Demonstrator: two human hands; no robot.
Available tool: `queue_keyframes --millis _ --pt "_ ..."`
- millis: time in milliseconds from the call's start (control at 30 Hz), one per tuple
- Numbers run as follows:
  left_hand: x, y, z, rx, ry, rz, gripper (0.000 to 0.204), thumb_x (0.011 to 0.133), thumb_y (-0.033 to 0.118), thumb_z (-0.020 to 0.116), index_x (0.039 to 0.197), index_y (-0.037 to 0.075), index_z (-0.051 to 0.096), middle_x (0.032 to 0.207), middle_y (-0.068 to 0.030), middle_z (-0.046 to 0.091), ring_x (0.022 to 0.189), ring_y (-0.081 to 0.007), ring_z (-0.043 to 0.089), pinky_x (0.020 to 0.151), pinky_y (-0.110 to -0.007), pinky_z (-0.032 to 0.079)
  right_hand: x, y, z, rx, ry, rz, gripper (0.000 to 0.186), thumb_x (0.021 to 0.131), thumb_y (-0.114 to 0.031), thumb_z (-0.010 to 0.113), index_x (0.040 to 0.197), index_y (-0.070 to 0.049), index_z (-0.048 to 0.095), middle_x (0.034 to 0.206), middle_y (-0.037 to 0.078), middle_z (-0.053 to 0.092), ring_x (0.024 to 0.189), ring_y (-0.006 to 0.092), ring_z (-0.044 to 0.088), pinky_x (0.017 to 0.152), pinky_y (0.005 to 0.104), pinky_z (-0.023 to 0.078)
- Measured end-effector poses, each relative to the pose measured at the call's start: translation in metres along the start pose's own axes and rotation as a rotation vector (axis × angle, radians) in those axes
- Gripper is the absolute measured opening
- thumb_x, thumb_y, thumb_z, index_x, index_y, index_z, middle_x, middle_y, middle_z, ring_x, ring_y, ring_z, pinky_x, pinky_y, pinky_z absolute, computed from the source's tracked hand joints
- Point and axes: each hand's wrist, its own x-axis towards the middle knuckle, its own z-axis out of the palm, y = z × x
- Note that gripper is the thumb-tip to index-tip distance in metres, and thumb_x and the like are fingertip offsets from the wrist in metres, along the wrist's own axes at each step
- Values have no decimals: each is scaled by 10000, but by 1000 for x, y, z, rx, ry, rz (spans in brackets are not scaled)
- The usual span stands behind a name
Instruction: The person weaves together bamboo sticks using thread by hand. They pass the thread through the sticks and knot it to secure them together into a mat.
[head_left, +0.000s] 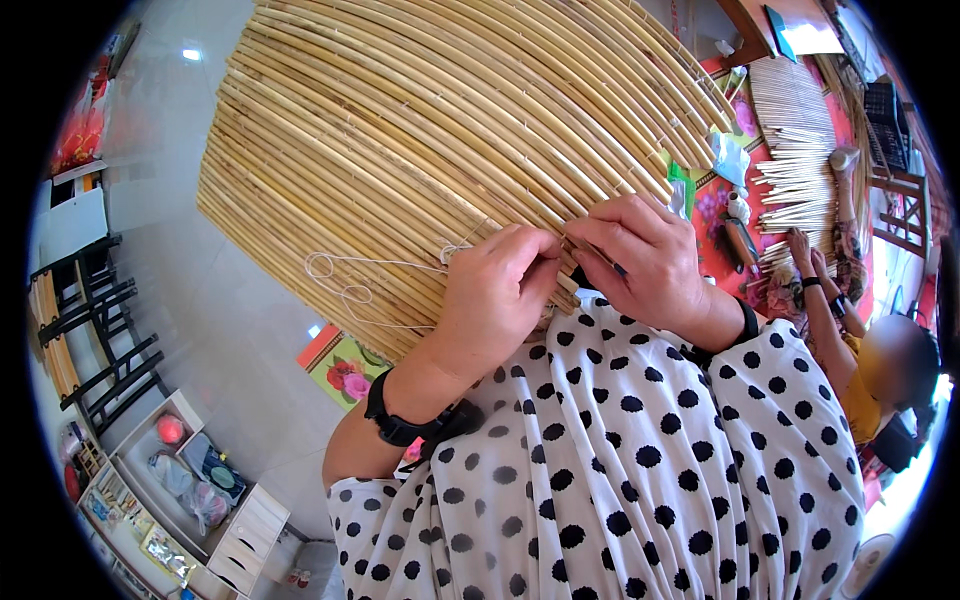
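Note:
A large mat of long yellow reed sticks [420,130], bound crosswise with thin cord, fills the upper middle. Loops of white thread [355,268] lie on it and run toward my left hand [500,285]. That hand is closed in a pinch at the mat's near edge; its fingertips and what they hold are hidden. My right hand [640,260] is closed just beside it, thumb and fingers pinched at the sticks near the lower edge, too small to tell what is between them.
A floral red cloth [720,190] lies under the mat. At right, a co-worker in yellow [850,390] and other people's arms surround another stick mat [785,100]. A wooden chair [900,225] stands there. Folded black racks [90,320] and cabinets [240,540] stand at left.

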Motion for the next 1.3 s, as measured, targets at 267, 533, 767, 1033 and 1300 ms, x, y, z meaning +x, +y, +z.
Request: queue_keyframes --millis 267,533,767,1033,1300 --pt "1 -2 -3 28 -15 47 142 859 -8 766 965 43 687 872 -138 718 749 -346 716 655 -405 572 -6 1 10 33 -53 -6 204 799 -73 826 989 -83 754 941 44 679 696 244 706 590 365 581" --pt "0 -5 -1 -11 -2 14 148 863 -24 759 967 43 677 864 -150 714 729 -350 711 641 -407 565 -5 -1 9 -11 -121 32 168 820 -87 787 978 -83 729 955 49 653 668 254 701 563 377 577" --pt "1 -3 -3 -14 -19 9 132 881 -9 744 990 35 684 887 -164 725 768 -360 723 674 -415 575 -4 0 10 17 -95 14 199 811 -95 803 1001 -90 749 968 44 668 667 246 709 572 372 589" --pt "-2 -5 -5 -74 -54 -59 136 898 -20 723 1020 26 685 898 -178 736 774 -368 732 682 -419 579 -10 2 15 27 -82 12 178 799 -126 845 946 -103 748 911 29 662 648 236 696 553 368 576" --pt "-2 0 1 -87 7 -71 220 877 -42 746 1062 33 653 900 -166 752 751 -328 758 655 -398 590 -10 0 18 -5 -70 40 143 806 -107 824 907 -102 723 918 30 656 628 243 683 537 376 561"
